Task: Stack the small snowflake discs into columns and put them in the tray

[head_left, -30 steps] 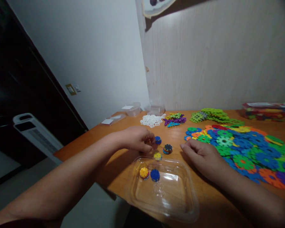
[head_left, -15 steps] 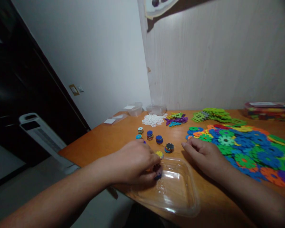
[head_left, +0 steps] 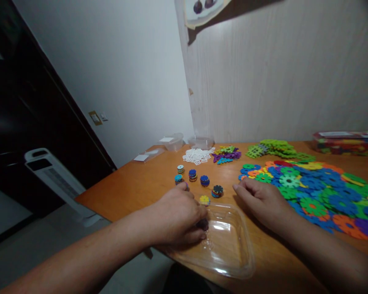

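My left hand (head_left: 180, 214) reaches over the near-left part of a clear plastic tray (head_left: 248, 261). Its fingers are curled round a dark bluish stack of notched discs (head_left: 203, 224), mostly hidden by them. Just beyond stand several small stacks of notched discs, among them a black-topped stack (head_left: 217, 191), a blue-topped stack (head_left: 205, 180) and a yellow-topped stack (head_left: 205, 200). My right hand (head_left: 260, 196) rests on the table with fingers curled in and nothing visible in them. It lies against the left side of a wide pile of colourful flower-shaped discs (head_left: 322, 192).
Along the back lie white lattice pieces (head_left: 198, 155), purple and yellow pieces (head_left: 227, 154) and lime-green pieces (head_left: 276, 149). Clear containers (head_left: 201, 142) stand at the back left, a filled box (head_left: 346, 143) at the back right. The wooden table's (head_left: 125, 179) left edge drops to the floor.
My left hand has dipped slightly lower over the tray, and the orange and blue seen at its fingers now show only as a dark bit. My right hand stays put; the view has shifted slightly.
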The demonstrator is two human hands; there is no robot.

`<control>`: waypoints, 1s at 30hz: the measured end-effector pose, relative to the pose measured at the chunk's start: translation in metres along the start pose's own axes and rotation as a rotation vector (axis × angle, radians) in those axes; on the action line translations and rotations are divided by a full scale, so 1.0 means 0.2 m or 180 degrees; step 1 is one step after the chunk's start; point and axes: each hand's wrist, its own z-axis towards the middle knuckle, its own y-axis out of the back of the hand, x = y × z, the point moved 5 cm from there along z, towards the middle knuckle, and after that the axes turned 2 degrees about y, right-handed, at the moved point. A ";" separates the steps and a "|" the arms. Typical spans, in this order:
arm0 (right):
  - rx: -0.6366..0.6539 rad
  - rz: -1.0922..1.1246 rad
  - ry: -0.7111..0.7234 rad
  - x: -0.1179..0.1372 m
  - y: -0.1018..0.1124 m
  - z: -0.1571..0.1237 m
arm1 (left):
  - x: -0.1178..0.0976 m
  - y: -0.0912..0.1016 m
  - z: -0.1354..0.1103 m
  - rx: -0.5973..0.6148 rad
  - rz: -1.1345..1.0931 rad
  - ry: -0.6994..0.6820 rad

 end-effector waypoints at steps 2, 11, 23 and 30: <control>-0.0008 -0.0002 -0.0020 -0.01 0.00 0.00 | -0.01 -0.01 0.01 0.0019 0.0012 0.0007; -0.0015 -0.0037 0.0030 -0.02 0.00 0.00 | 0.02 -0.03 0.02 0.0025 0.0047 0.0148; -0.0031 -0.0056 0.0060 -0.02 0.00 0.00 | 0.23 0.15 0.05 -0.0188 -0.0254 0.0469; 0.0024 -0.0043 -0.0075 -0.03 -0.01 0.00 | 0.32 0.06 0.21 0.0638 -0.0454 0.0371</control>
